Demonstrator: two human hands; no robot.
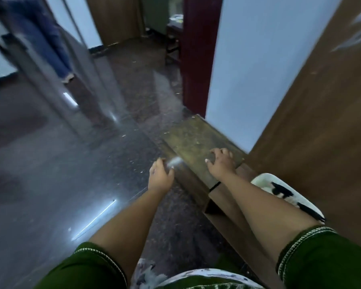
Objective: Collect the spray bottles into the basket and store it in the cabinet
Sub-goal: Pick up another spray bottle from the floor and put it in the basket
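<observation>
No spray bottle or basket shows in this blurred head view. Both my arms reach forward and down. My left hand (160,174) hovers over the dark floor with its fingers curled; a whitish smear sits at its fingertips and I cannot tell what it is. My right hand (221,161) is to its right with fingers spread, over a low greenish-brown ledge (188,136) and holding nothing. A tall brown wooden panel (321,122), perhaps the cabinet's door or side, rises on the right.
A white and black patterned item (286,192) lies beside my right forearm. A person's legs in blue jeans (48,38) stand at upper left behind a grey frame (75,65). A dark red door frame (196,59) and a white wall (258,69) stand ahead.
</observation>
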